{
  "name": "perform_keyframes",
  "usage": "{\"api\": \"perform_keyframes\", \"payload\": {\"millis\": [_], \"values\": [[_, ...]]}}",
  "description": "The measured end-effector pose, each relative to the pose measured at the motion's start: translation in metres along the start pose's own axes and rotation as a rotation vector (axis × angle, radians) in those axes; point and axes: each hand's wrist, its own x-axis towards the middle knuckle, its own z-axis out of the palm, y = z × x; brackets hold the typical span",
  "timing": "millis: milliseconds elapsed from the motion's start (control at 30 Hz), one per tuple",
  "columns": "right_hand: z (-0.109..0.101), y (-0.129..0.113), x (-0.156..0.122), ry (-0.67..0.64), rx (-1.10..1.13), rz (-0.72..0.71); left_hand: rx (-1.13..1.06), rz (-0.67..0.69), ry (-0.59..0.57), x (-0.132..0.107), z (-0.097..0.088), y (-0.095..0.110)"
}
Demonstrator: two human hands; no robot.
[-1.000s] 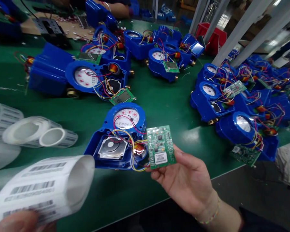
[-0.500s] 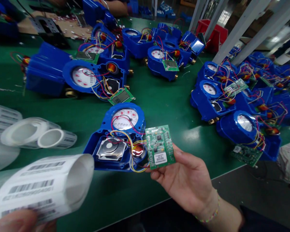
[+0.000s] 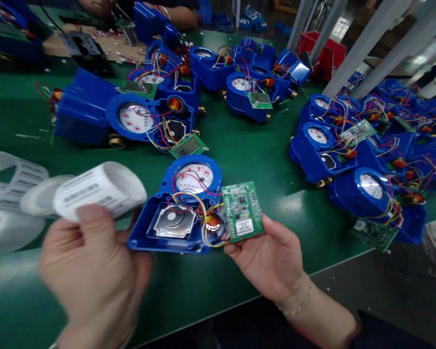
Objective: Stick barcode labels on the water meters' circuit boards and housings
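My left hand (image 3: 98, 266) is closed on a roll of barcode labels (image 3: 98, 191), slightly blurred, with the thumb across its near side. Between the thumb and fingers of my right hand (image 3: 267, 259) is a green circuit board (image 3: 242, 211) bearing chips and a small white label. Coloured wires run from the board into an open blue water meter (image 3: 192, 177) on the bench. A round dial with red marks shows at its top. Its lower housing contains a silvery metal part (image 3: 174, 222) and an orange-wrapped cylinder (image 3: 214, 224).
More label rolls (image 3: 14, 230) lie at the left. Several wired blue meters (image 3: 134, 118) stand behind, and others (image 3: 370, 186) crowd the right side. Grey posts (image 3: 349, 48) rise near a red bin (image 3: 329, 55). Another person's arm (image 3: 179, 17) shows at the far edge.
My left hand has moved up and away with the label roll, which now appears smaller and nearer the blue meter. My right hand keeps hold of the circuit board. The view has shifted slightly.
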Motion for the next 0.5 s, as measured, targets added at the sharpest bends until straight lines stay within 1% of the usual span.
{"api": "perform_keyframes", "payload": {"millis": [67,167,333,400,500], "values": [[0.001,0.005,0.006,-0.023,0.036,-0.048,-0.065,0.051,0.024,0.006,0.009,-0.010],[0.003,0.006,0.015,-0.019,0.071,-0.119,-0.124,0.062,-0.004,0.003,0.015,-0.017],[0.005,-0.011,0.031,0.041,0.056,-0.227,-0.137,0.038,-0.034,-0.009,0.023,-0.020],[0.005,-0.018,0.039,0.040,0.049,-0.234,-0.145,0.071,-0.017,-0.008,0.031,-0.023],[0.003,-0.022,0.049,0.031,0.074,-0.222,-0.157,0.161,0.029,0.002,0.044,-0.028]]}}
